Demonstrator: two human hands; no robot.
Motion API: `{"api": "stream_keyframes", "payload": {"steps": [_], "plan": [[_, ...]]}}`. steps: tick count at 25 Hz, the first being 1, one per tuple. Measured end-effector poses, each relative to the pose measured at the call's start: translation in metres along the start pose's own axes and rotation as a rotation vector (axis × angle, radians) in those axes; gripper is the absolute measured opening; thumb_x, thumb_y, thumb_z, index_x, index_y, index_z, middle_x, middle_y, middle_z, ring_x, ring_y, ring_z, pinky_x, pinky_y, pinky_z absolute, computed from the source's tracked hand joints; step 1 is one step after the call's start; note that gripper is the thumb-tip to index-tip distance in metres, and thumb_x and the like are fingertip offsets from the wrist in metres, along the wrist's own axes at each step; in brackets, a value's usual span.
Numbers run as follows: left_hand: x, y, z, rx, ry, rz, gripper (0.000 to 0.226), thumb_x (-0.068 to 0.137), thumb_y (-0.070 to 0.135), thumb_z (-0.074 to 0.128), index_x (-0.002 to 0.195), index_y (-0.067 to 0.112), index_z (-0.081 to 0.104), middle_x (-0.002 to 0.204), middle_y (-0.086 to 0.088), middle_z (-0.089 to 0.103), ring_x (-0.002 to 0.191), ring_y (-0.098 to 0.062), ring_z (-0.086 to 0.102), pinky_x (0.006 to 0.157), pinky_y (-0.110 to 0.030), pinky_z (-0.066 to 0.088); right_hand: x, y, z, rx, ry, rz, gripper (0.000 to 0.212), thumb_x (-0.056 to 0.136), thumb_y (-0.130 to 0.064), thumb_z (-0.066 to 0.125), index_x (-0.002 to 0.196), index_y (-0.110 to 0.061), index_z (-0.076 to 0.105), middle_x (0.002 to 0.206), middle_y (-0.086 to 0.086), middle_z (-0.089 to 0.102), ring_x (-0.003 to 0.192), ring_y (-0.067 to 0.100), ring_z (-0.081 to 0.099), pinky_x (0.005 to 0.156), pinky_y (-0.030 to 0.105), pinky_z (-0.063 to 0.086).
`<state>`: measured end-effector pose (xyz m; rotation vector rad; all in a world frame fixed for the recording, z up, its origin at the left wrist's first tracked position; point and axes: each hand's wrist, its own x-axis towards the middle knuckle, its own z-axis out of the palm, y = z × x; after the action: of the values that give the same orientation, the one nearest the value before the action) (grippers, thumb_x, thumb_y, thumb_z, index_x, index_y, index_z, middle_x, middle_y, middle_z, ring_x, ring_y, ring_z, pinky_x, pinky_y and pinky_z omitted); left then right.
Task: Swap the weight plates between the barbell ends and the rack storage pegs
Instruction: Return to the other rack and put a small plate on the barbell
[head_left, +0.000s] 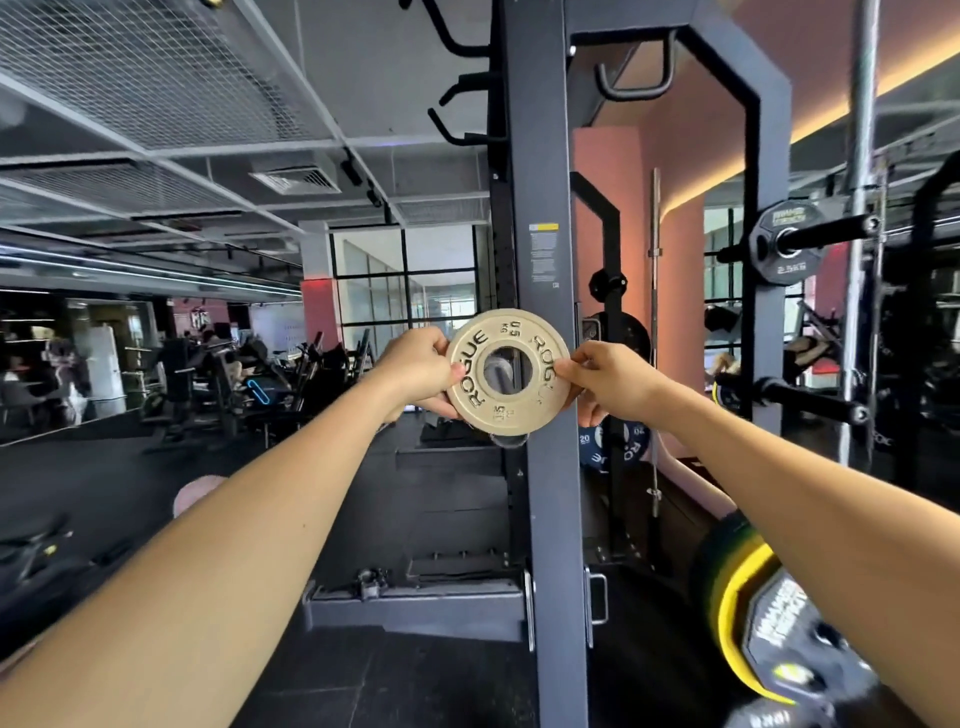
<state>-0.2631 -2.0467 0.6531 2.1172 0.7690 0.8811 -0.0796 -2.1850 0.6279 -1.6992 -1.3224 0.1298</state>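
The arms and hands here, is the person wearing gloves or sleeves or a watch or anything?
No. The left hand and the right hand are bare, with no gloves, rings or tape that I can see. Both forearms are bare too, right down to the bottom of the picture: no sleeves, watch or wristbands show. The fingernails look short and plain.

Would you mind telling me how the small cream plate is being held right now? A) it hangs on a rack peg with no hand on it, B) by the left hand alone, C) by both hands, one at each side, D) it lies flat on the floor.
C: the left hand and the right hand each pinch an opposite edge of the plate, upright before the rack post.
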Motion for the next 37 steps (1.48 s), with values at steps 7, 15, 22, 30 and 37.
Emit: {"api": "stream_keyframes", "payload": {"steps": [7, 15, 22, 30, 37], "plan": [[-0.033, -0.032, 0.027, -0.024, -0.032, -0.066, 0.019, 0.096, 0.007, 0.057, 0.113, 0.000, 0.051, 0.095, -0.016, 0.066, 0.063, -0.022, 0.072, 0.050, -0.029, 0.059, -0.038, 0.026, 0.023, -0.010, -0.030, 0.081, 0.027, 0.100, -0.030, 0.047, 0.105, -0.004, 0.051, 0.075, 0.009, 0.070, 0.049, 0.021, 0.061, 0.055, 0.035, 0.058], [-0.023, -0.043, 0.043, -0.011, -0.003, -0.112, 0.016, 0.095, 0.007, 0.059, 0.110, 0.001, 0.053, 0.102, -0.019, 0.067, 0.067, -0.027, 0.073, 0.051, -0.034, 0.060, -0.031, 0.042, 0.028, -0.053, -0.036, 0.100, 0.028, 0.101, -0.031, 0.045, 0.107, -0.004, 0.051, 0.073, 0.006, 0.070, 0.047, 0.018, 0.061, 0.048, 0.028, 0.056], [-0.004, -0.061, 0.045, 0.144, 0.131, 0.073, 0.010, 0.093, 0.009, 0.062, 0.095, 0.017, 0.056, 0.097, -0.009, 0.066, 0.074, -0.024, 0.071, 0.053, -0.033, 0.060, -0.018, 0.052, 0.044, -0.083, 0.002, 0.069, 0.023, 0.102, -0.028, 0.044, 0.105, -0.006, 0.048, 0.083, 0.009, 0.072, 0.046, 0.021, 0.059, 0.048, 0.030, 0.055], [0.048, -0.082, 0.054, 0.233, 0.122, 0.101, 0.014, 0.091, 0.012, 0.063, 0.093, 0.023, 0.055, 0.098, -0.006, 0.064, 0.084, -0.029, 0.068, 0.068, -0.047, 0.061, 0.020, 0.075, 0.053, -0.118, 0.023, 0.087, 0.020, 0.101, -0.031, 0.043, 0.099, -0.011, 0.047, 0.086, 0.005, 0.070, 0.041, 0.019, 0.059, 0.049, 0.031, 0.054], [0.128, -0.108, 0.072, 0.200, 0.137, 0.109, 0.019, 0.090, 0.010, 0.063, 0.089, 0.029, 0.058, 0.098, -0.005, 0.066, 0.088, -0.028, 0.067, 0.068, -0.045, 0.062, 0.100, 0.118, 0.056, -0.130, -0.024, 0.068, 0.021, 0.101, -0.031, 0.043, 0.099, -0.011, 0.049, 0.090, 0.003, 0.070, 0.045, 0.021, 0.063, 0.051, 0.033, 0.056]]}}
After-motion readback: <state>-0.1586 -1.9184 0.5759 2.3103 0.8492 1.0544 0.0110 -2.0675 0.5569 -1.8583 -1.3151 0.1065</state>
